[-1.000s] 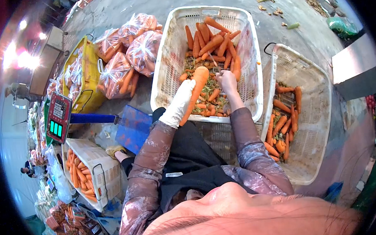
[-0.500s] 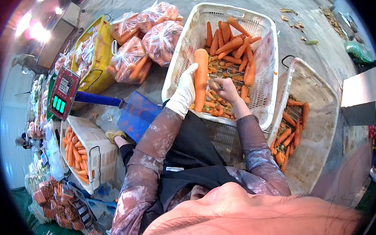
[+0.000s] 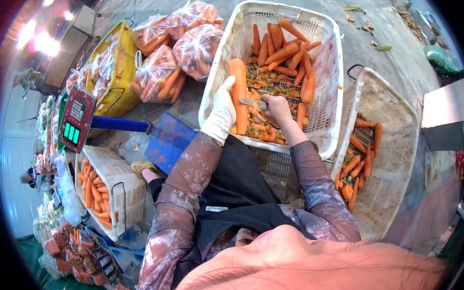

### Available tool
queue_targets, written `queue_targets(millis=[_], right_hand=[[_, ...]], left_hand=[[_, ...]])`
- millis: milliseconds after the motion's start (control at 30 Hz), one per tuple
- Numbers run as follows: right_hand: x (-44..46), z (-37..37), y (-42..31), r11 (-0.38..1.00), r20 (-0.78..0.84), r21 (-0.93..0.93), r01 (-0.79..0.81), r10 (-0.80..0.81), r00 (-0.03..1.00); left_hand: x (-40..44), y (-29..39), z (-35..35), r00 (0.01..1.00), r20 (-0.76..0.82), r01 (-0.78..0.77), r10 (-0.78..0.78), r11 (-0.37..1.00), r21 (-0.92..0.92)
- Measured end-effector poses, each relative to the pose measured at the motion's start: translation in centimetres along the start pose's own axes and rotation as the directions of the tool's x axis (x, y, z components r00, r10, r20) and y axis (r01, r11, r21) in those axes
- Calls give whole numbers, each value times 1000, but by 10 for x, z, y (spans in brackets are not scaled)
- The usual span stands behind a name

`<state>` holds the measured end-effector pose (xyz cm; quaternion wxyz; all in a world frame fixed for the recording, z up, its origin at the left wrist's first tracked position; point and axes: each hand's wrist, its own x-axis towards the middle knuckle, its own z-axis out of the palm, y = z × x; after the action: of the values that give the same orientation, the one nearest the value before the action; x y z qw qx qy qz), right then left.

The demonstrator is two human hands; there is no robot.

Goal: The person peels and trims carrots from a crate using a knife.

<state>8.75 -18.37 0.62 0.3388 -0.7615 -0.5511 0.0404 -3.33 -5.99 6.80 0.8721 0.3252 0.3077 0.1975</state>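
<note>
My left hand (image 3: 221,113), in a white glove, is wrapped round a large carrot (image 3: 238,91) held upright over the near left part of a white plastic crate (image 3: 335,98). In my bare right hand (image 3: 278,111) is a small knife (image 3: 251,102), its greyish blade close against the carrot's right side; the handle is mostly covered by my fingers. Beyond my hands, several loose carrots (image 3: 282,54) lie in the crate. Carrot tops and trimmings (image 3: 271,85) cover its floor.
A second white crate (image 3: 395,134) with carrots stands at right, another (image 3: 128,176) at lower left. By my left arm is a scale (image 3: 77,117) with a blue platform (image 3: 168,142). Bagged carrots (image 3: 160,71) and a yellow crate (image 3: 114,72) are at upper left.
The carrot and my left hand have shifted slightly left. My right hand has turned a little, so the knife blade now shows beside the carrot.
</note>
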Motion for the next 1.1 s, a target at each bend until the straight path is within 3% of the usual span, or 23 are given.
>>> queue_targets(millis=[67,100,133,200,267,400,467,500,533,600,633,667,733,767,1100], right_hand=[[2,-1,2,997,-51,46,69,-67,996],[5,-8,3,740,204,584,-335,266,942],[7,-15,3,111,571,762,-638,349,743],[9,-22,10,30,529,799,-601,441,725],[8,-28,15,18,520,806,-591,454,723],[9,-16,19,115,408,849,-515,477,779],[9,-11,20,388,189,838,-384,454,871],[9,-12,21,481,163,774,-411,476,864],[8,-12,22,481,159,774,-412,482,862],[9,-11,20,830,-120,502,-243,346,931],[9,-12,19,879,-144,399,-261,341,929],[8,-14,17,879,-144,396,-266,346,927],[7,-16,12,944,-148,195,-266,296,944],[7,-14,13,943,-118,174,-285,308,944],[6,-3,19,946,-233,41,-322,322,918]], left_hand=[[-11,4,9,998,-63,5,-5,1000,-1],[-12,5,9,998,-64,1,-2,1000,-3],[-15,7,9,999,3,38,-38,999,-10],[-19,9,14,995,73,72,-71,997,-16],[-22,7,22,999,-31,27,-33,987,-160],[-21,8,23,998,-2,-57,57,998,41],[-17,5,26,969,10,-242,248,934,263],[-19,6,26,965,18,-252,260,916,313],[-21,6,27,967,22,-249,255,917,313],[-22,6,29,964,21,-247,266,858,451],[-23,6,29,975,31,-211,221,866,454],[-24,6,30,976,34,-206,215,867,453],[-26,5,30,994,31,-108,105,898,427],[-27,4,31,993,82,-114,90,926,359],[-22,-4,21,990,113,-127,86,893,431]])
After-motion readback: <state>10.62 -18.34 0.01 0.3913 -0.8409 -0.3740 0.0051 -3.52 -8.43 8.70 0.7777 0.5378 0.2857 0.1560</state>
